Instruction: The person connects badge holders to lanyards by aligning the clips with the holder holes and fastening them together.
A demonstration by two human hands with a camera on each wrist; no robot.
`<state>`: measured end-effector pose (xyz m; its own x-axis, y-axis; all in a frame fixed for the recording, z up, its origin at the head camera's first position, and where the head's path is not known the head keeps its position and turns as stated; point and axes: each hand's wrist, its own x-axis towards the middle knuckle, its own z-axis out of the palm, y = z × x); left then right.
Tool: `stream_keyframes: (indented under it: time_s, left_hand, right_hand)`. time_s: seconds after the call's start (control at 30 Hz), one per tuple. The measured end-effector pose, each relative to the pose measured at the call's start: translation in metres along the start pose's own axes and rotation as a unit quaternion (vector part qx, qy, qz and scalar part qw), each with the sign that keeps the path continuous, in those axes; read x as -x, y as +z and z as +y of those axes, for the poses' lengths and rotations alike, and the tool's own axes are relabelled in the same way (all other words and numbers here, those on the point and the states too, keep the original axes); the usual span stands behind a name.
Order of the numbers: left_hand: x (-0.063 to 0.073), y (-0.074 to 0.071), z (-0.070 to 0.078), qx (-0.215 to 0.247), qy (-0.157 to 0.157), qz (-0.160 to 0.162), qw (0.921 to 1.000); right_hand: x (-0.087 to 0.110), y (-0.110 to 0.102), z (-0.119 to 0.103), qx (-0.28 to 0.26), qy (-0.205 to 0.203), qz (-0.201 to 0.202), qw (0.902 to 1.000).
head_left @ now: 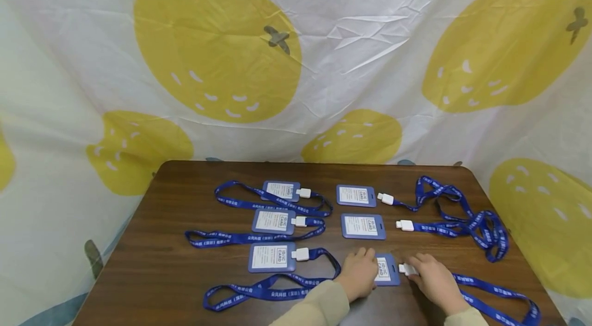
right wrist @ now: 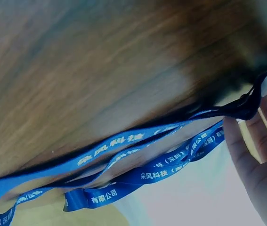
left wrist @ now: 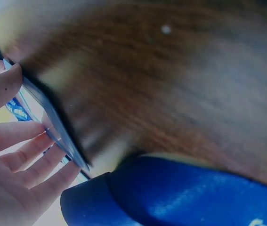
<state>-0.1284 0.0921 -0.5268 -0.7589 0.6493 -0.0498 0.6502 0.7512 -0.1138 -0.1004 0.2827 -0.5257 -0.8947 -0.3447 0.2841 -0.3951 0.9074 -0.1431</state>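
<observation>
In the head view my left hand (head_left: 358, 273) holds a blue card holder (head_left: 393, 275) at the front of the table, covering its left part. The left wrist view shows the thumb and fingers at the edges of this card holder (left wrist: 53, 120). Just to its right, my right hand (head_left: 433, 281) pinches the white clip (head_left: 407, 269) of a blue lanyard (head_left: 497, 291). A small gap separates the clip from the holder's slotted end. In the right wrist view the lanyard strap (right wrist: 119, 141) trails away from the fingers, which partly hide the clip.
Left of my hands, several card holders (head_left: 272, 257) lie joined to blue lanyards (head_left: 263, 292) in a column. Behind my hands are two separate card holders (head_left: 363, 227), with loose lanyards (head_left: 437, 228) to their right. The brown table (head_left: 152, 264) ends at a lemon-print curtain (head_left: 217, 48).
</observation>
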Motion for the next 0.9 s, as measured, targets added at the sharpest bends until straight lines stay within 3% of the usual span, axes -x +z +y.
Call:
stream_keyframes:
  time_s: [0.43,0.7,0.73,0.9]
  left_hand:
    - [0.003,-0.003,-0.005,-0.013,-0.004,0.013,0.9998]
    - [0.002,-0.004,-0.009,0.007,-0.017,-0.001,0.9998]
    - [0.0,0.003,-0.009,0.008,-0.017,0.005,0.9998]
    - [0.0,0.003,-0.009,0.016,-0.018,0.001,0.9997]
  right_hand:
    - [-0.001,-0.001,-0.002,0.001,-0.017,-0.015,0.9997]
    - [-0.003,-0.002,-0.003,-0.009,0.011,-0.049,0.9987]
    - [-0.004,-0.001,-0.003,-0.008,0.014,-0.055,0.9984]
    - [-0.006,-0.001,-0.003,-0.002,0.016,-0.072,0.9973]
